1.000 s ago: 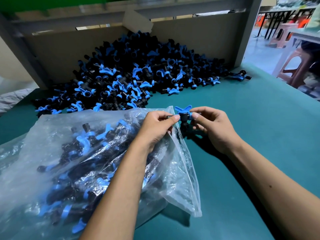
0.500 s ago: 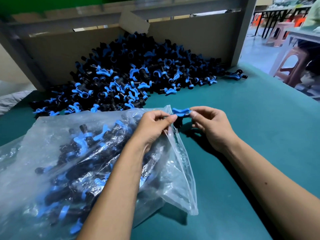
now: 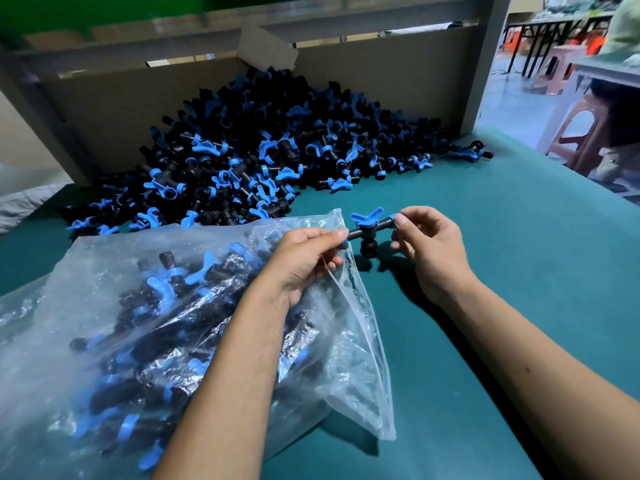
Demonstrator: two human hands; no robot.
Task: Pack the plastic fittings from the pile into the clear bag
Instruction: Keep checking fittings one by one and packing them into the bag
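A single plastic fitting [image 3: 369, 232], black with a blue butterfly-shaped handle on top and blue rings at its ends, is held level between two bare hands just above a teal table [image 3: 519, 271]. The left hand [image 3: 304, 261] is closed in a narrow pinch on the fitting's left end, with thumb and forefinger pressed together over the blue ring there. The right hand [image 3: 429, 251] is closed in a similar pinch on the right end, the remaining fingers curled loosely under the palm. A short black stub hangs down from the middle of the fitting, and its shadow is cast on the table beneath. The fitting is positioned just beside the open mouth of a clear bag [image 3: 356, 375], which lies on its side on the table to the left and under the left forearm. The bag is seen to be largely filled with more black-and-blue fittings, blurred through the wrinkled plastic. Whether the left hand also touches the bag's edge cannot be told for certain. Beyond the hands, a large pile [image 3: 259, 157] of the same fittings is heaped on the table against a cardboard panel [image 3: 104, 109], which is set in front of a grey metal frame [image 3: 488, 64]. One stray fitting [image 3: 471, 152] lies apart at the pile's right edge. To the far right, past the table, a pink plastic stool [image 3: 585, 133] is visible on a pale floor.
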